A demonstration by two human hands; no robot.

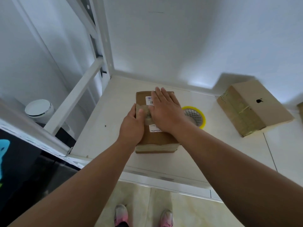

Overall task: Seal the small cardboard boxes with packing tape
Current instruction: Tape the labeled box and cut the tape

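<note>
A small brown cardboard box (157, 138) lies on the white shelf (101, 128), with white labels and a band of clear tape across its top. My left hand (132, 126) rests on the box's left edge, thumb pressing on the tape. My right hand (165, 110) lies flat with fingers spread over the top of the box. A tape roll with a yellow core (196, 117) lies flat just right of the box, partly hidden by my right wrist.
A second cardboard box (255, 108), with a dark logo and taped edges, sits at the right of the shelf. A white shelf post and brace (73, 95) stand at the left. A white round bin (39, 110) is below left. My feet are on the tiled floor.
</note>
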